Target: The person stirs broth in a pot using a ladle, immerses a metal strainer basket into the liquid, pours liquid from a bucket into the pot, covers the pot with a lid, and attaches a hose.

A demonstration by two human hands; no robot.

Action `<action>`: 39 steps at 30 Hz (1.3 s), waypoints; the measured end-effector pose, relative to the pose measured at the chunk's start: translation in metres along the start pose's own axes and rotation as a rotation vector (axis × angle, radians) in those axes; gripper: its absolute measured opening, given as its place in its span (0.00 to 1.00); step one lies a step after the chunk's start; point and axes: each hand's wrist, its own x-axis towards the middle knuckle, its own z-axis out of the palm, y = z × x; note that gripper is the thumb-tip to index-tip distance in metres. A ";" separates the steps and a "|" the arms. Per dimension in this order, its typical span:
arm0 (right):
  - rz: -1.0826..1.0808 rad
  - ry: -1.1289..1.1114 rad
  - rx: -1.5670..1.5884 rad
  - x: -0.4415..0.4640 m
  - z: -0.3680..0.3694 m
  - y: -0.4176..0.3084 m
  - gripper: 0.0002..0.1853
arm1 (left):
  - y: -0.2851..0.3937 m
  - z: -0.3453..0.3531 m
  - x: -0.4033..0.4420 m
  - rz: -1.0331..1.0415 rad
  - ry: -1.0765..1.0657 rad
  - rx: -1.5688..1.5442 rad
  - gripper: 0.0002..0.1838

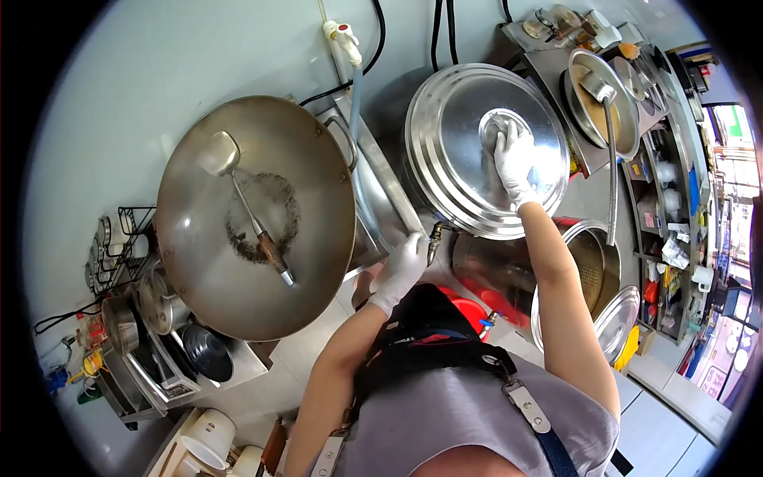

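My right hand (515,163), in a white glove, is closed around the knob at the middle of a large round metal lid (453,151). The lid lies on a big pot beside the wall. My left hand (404,266), also gloved, is low at the edge of the metal counter (380,183), close to a brass valve (434,243). Its fingers are partly hidden, and whether they grip anything is unclear. Left of the counter, a spatula (250,211) with a wooden handle rests inside a wide wok (318,230).
A second tall pot (493,266) stands near my right forearm, with another lid (616,326) beside it. At the upper right a basin (628,127) holds a long-handled ladle (612,175). Pans (208,350) stand at the lower left, and a tap (343,40) is on the wall.
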 end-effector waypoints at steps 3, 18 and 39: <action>-0.015 -0.038 -0.004 0.003 -0.006 -0.001 0.21 | -0.016 -0.020 -0.024 -0.120 -0.078 -0.075 0.13; 0.029 -0.166 0.090 -0.022 -0.112 -0.055 0.20 | -0.073 -0.157 -0.130 -0.011 -0.150 -0.104 0.10; 0.296 -0.087 0.438 -0.380 -0.252 -0.041 0.10 | -0.132 -0.200 -0.277 -0.190 -0.287 -0.197 0.11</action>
